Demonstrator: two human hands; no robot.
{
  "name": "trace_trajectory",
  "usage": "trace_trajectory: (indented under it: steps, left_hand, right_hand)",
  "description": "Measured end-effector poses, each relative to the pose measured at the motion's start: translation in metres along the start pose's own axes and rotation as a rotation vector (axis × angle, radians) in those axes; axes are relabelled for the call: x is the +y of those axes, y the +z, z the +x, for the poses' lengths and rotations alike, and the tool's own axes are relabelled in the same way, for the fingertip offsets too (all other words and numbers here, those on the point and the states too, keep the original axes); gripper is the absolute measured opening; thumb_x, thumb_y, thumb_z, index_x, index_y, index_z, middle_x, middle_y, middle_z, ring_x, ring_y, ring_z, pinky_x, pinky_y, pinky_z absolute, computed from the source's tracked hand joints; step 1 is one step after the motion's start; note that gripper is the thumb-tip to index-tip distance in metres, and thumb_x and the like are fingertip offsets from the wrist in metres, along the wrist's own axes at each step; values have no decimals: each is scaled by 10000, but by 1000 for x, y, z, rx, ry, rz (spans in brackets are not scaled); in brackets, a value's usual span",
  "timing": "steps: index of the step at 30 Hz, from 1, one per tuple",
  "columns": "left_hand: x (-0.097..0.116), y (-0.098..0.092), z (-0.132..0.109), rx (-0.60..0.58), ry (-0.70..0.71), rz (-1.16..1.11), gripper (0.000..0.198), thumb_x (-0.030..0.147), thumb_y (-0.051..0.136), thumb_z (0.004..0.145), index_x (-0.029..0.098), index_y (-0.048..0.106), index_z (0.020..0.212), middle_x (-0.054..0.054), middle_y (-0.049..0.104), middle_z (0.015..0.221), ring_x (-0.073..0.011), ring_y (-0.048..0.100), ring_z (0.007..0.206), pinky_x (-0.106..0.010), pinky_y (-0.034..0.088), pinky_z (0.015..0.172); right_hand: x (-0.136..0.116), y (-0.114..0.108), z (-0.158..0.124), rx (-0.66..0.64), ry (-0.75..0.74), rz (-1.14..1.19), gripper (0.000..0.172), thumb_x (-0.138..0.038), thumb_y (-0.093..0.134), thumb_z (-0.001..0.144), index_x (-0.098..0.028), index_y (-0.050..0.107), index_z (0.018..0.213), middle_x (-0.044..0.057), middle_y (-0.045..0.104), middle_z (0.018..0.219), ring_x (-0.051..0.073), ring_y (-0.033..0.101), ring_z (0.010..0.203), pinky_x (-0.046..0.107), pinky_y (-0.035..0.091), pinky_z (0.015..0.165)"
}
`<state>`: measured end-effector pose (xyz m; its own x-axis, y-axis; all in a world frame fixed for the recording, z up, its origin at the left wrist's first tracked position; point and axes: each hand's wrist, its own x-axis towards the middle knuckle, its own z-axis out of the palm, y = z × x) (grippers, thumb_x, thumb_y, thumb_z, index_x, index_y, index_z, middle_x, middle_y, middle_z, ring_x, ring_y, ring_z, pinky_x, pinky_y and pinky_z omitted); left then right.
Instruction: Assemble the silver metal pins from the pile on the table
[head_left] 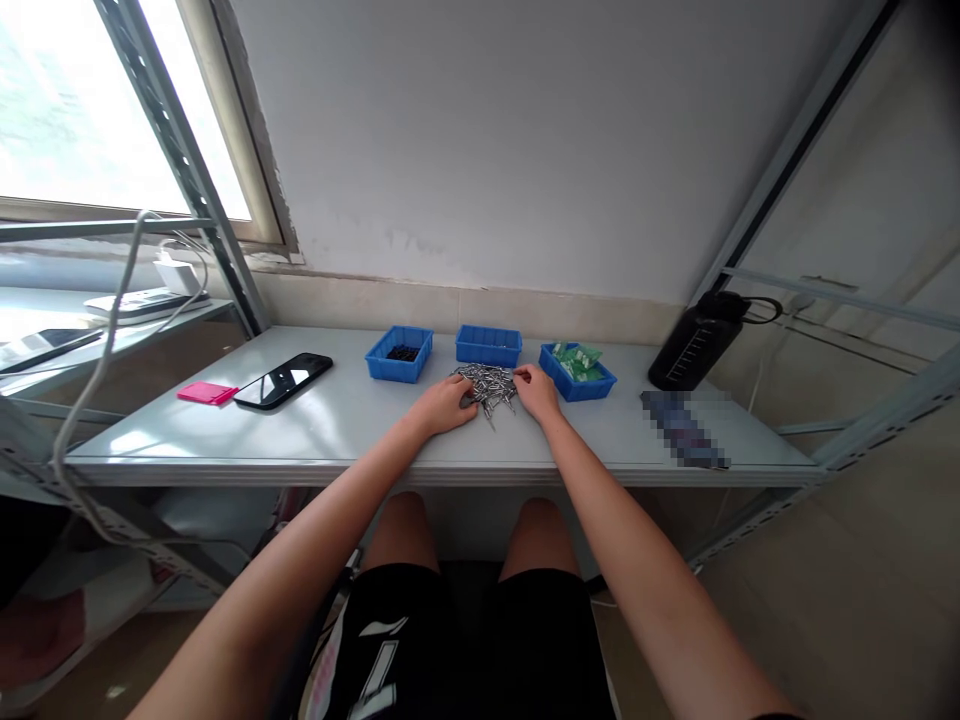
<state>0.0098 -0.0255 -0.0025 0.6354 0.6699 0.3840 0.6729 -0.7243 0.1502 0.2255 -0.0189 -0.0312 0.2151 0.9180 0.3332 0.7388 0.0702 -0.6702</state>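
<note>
A loose pile of small shiny metal pieces (491, 384), slender and screw-like, lies on the grey tabletop between my hands; their exact kind is too small to make out. My left hand (447, 406) rests at the pile's left edge, its fingers curled in against the metal pieces. At the right edge, my right hand (535, 392) has thumb and fingers drawn together; whatever is between them is hidden. Just behind the pile stands a blue bin (488, 346) whose visible inside shows little. Close by my right hand is another blue bin (589, 390) with green-and-white packets (577, 361).
A third blue bin (395, 370) at the back left contains small black parts (403, 353). Farther left lie a black phone (283, 381) and a pink item (207, 393). A black bottle (694, 342) and a pixelated object (684, 430) are at right. Metal posts frame the table.
</note>
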Motion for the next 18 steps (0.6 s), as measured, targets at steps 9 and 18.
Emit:
trace_trajectory:
  steps: [9, 18]
  left_hand:
    - [3, -3, -7, 17, -31, 19, 150, 250, 471, 784, 182, 598, 824, -71, 588, 905, -207, 587, 831, -297, 462, 753]
    - [8, -8, -10, 14, -175, 126, 139, 307, 513, 752, 180, 566, 776, -93, 628, 822, -265, 593, 819, -332, 444, 702]
  right_hand:
    - [-4, -3, -3, -19, 5, 16, 304, -341, 522, 904, -171, 541, 1156, 80, 559, 1168, 185, 577, 983, 394, 502, 835]
    - [-2, -2, -4, -29, -10, 21, 299, -341, 520, 905, -171, 545, 1149, 78, 563, 1163, 183, 579, 979, 392, 503, 834]
